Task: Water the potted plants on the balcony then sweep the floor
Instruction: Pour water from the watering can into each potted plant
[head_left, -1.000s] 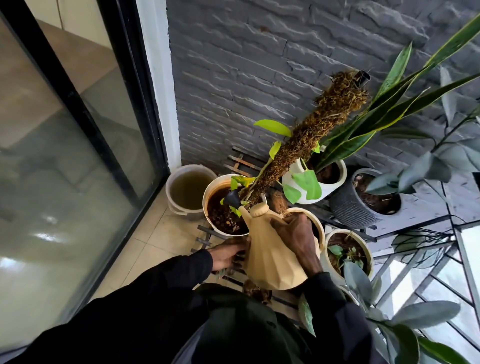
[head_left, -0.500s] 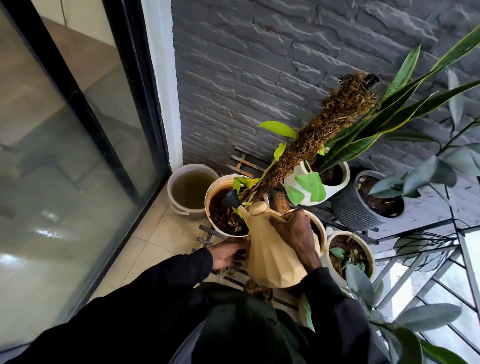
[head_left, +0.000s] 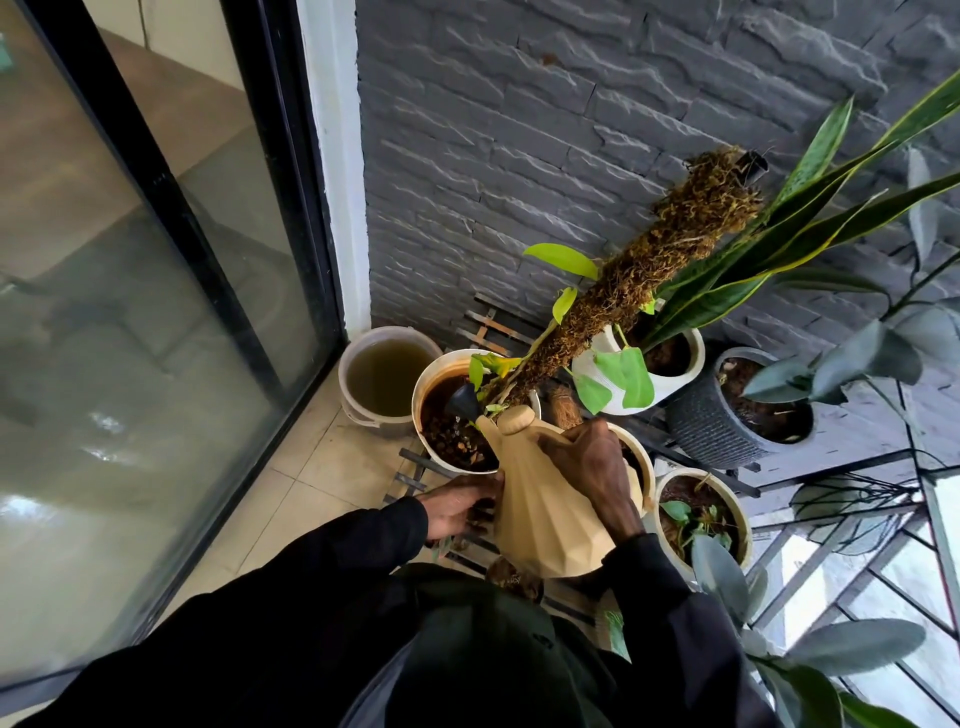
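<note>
Two hands are on the watering can (head_left: 545, 512): the right hand (head_left: 592, 467) is wrapped round its handle near the top. The left hand (head_left: 457, 506) sits against its lower side at nine o'clock with fingers bent, though I cannot tell whether it grips or merely steadies. The can is tipped toward eleven o'clock, its dark spout (head_left: 464, 402) over the soil of the white pot (head_left: 423, 387) that carries the mossy pole (head_left: 649, 265). That soil looks dark and wet below a stained rim, so the likely trouble is overfilling. Too long a pour would send muddy water over the rim onto the floor tiles (head_left: 311, 467), leaving more to clean before sweeping. A steeper tilt could also push the spout into the young leaves (head_left: 491, 364), and the right arm might brush the small pot (head_left: 696, 473) at three o'clock.
</note>
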